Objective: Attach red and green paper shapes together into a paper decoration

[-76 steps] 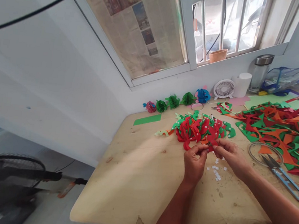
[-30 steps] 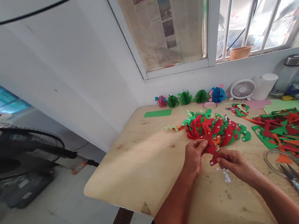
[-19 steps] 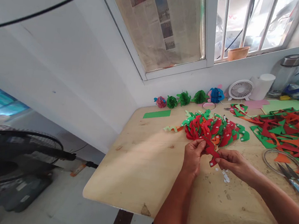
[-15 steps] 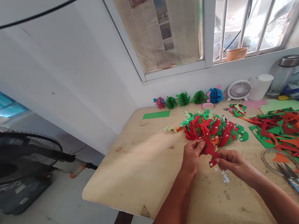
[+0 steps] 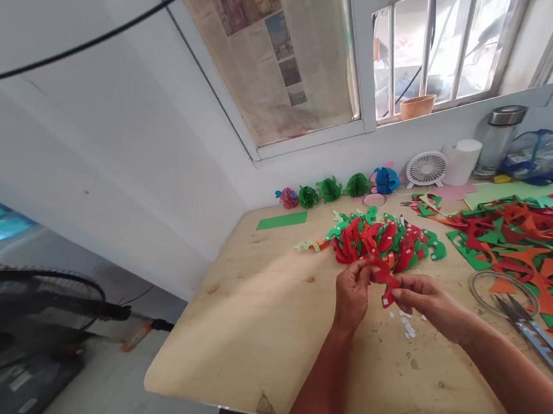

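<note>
Fine print and pictures are carried by the newspaper (image 5: pixel 317 78) behind the window pane, but the lettering is too small to be read. A red paper cutout (image 5: pixel 382 274) is held over the surface (image 5: pixel 241 330), on the near side of a pile of red and green cutouts (image 5: pixel 378 236). Its long axis is slanted, with one end pointed away and leftward toward the pile and the other pointed toward the person and slightly to the right. A wavy, curved outline is shown by the piece, and its near end is marked by a small white square (image 5: pixel 386 302). The far end is pinched between thumb and fingers of the left hand (image 5: pixel 352 293); the near part is gripped in the same way by the right hand (image 5: pixel 426 300). Small white bits (image 5: pixel 409 327) are scattered beside the right hand, and blue-handled scissors (image 5: pixel 537 338) are laid farther right, near a heap of paper scraps (image 5: pixel 528 248).
</note>
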A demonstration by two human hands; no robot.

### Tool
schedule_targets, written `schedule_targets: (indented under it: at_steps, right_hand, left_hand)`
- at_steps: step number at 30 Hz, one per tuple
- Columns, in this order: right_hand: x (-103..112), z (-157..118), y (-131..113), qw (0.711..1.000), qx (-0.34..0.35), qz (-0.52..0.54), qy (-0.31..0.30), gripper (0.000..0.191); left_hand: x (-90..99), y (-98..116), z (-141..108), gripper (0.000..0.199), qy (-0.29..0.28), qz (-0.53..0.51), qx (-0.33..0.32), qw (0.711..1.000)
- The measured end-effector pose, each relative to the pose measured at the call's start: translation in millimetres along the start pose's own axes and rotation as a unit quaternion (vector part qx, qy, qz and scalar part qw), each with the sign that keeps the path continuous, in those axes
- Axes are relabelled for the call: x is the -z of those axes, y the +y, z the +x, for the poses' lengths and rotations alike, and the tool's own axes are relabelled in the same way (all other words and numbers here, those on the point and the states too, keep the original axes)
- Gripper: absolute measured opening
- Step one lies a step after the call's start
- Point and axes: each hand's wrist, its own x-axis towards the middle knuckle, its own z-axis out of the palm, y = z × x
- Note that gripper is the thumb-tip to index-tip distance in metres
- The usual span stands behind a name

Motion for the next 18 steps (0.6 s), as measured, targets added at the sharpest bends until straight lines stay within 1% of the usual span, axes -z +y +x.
schedule_targets:
  at_steps: [3, 7, 12, 18]
  right_hand:
    - [1.9, -0.2, 1.1, 1.0, -0.012, 0.01, 0.015, 0.028]
    - [3.0, 0.4, 2.1, 0.999, 0.003, 0.014, 0.03, 0.029]
    - [2.2, 3.1, 3.0, 0.999, 0.01, -0.004, 0.036, 0.032]
    - [3.2, 4.3, 5.6, 0.999, 0.012, 0.006, 0.04, 0.027]
  left_hand:
    - [-1.4, -3.2, -0.1, 0.024, 0.002, -0.014, 0.02, 1.0]
    - [-3.6, -6.2, 1.3, 0.02, 0.022, -0.027, 0.044, 0.998]
    - [-4.5, -9.4, 2.3, 0.018, 0.03, -0.022, 0.055, 0.998]
    - [-3.5, -15.1, 4.2, 0.021, 0.033, -0.012, 0.057, 0.998]
